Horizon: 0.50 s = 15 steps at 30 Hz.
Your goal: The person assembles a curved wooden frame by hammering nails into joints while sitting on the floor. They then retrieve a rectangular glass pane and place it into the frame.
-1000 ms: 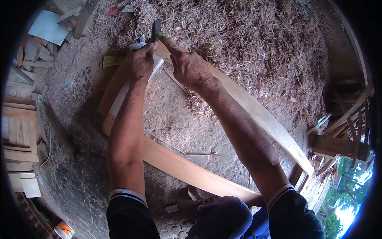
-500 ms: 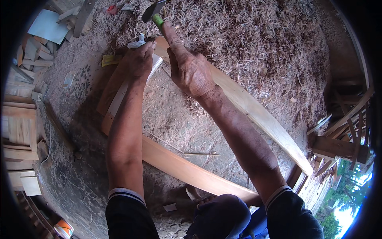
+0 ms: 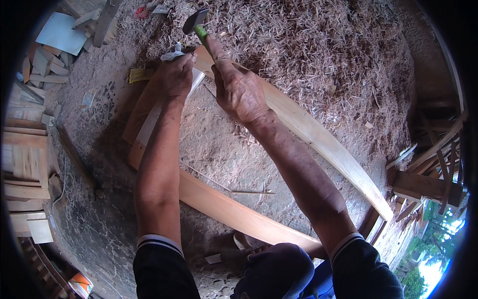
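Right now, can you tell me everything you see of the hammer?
The hammer has a dark, metal-looking head and a handle that's green just below it. The right hand grips the handle, one finger stretched along it, hiding most of it. It slants up and left, its head showing beyond the wooden frame. Only that hand seems to touch it.

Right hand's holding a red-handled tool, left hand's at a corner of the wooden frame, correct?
No: the head view shows a green handle, not red. The right hand holds the tool; the left hand is at a corner of the wooden frame.
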Motion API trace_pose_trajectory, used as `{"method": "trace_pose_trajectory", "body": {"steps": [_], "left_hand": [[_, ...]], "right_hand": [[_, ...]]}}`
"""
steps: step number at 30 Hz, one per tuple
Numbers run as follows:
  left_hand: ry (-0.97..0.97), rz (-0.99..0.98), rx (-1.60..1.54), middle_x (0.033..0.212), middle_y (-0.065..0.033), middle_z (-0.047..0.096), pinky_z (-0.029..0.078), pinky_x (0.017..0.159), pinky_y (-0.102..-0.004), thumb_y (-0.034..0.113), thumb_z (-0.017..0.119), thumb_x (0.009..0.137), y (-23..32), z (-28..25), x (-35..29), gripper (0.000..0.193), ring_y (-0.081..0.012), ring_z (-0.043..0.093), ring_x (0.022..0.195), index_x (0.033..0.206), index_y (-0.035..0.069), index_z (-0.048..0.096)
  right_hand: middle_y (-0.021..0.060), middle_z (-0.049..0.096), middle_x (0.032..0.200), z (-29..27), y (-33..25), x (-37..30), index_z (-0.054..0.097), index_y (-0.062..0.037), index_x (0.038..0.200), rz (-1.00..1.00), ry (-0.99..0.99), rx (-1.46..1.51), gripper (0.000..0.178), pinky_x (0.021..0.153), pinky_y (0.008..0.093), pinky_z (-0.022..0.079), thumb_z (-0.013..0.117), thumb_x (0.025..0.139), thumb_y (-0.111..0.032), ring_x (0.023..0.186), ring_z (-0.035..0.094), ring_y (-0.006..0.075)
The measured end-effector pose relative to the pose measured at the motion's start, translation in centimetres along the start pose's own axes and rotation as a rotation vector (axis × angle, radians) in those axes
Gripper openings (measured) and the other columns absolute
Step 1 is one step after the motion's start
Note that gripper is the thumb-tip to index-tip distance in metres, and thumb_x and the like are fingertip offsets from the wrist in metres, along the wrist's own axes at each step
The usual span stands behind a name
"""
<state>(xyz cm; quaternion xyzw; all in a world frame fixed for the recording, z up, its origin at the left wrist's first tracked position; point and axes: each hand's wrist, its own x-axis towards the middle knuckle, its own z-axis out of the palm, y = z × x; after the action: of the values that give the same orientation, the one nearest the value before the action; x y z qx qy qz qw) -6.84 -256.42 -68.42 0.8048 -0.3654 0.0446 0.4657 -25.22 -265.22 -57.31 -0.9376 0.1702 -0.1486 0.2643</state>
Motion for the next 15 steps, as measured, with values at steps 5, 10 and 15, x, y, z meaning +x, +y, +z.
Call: {"method": "trace_pose_trajectory", "body": {"steps": [5, 10, 15], "left_hand": [[0.046, 0.124, 0.006, 0.103, -0.0122, 0.074, 0.051, 0.090, -0.0382, 0.023, 0.061, 0.096, -0.7, 0.3, 0.0, 0.025, -0.0299, 0.069, 0.098, 0.103, 0.002, 0.073], [0.063, 0.135, 0.035, 0.105, -0.0101, 0.073, 0.054, 0.086, -0.0341, 0.010, 0.066, 0.091, -1.4, 0.9, 0.2, 0.013, -0.0278, 0.070, 0.095, 0.098, 0.003, 0.074], [0.116, 0.237, 0.067, 0.100, -0.0110, 0.073, 0.054, 0.087, -0.0340, 0.012, 0.066, 0.092, -1.1, 1.2, 0.3, 0.015, -0.0269, 0.069, 0.095, 0.101, 0.001, 0.072]], "right_hand": [[0.0249, 0.070, 0.089, 0.6, 0.2, -0.5, 0.021, -0.0253, 0.161, 0.010, -0.057, -0.001, 0.076, 0.077, 0.0543, 0.056, 0.051, 0.093, -0.009, 0.080, 0.070, 0.0429], [0.0274, 0.070, 0.092, 2.6, 1.2, -0.9, 0.021, -0.0277, 0.160, 0.077, -0.064, -0.075, 0.075, 0.077, 0.0547, 0.055, 0.054, 0.095, -0.011, 0.083, 0.069, 0.0449], [0.0299, 0.069, 0.098, 3.1, 3.1, -5.2, 0.023, -0.0242, 0.160, -0.090, 0.168, 0.101, 0.068, 0.079, 0.0570, 0.056, 0.054, 0.100, -0.016, 0.086, 0.070, 0.0459]]}}
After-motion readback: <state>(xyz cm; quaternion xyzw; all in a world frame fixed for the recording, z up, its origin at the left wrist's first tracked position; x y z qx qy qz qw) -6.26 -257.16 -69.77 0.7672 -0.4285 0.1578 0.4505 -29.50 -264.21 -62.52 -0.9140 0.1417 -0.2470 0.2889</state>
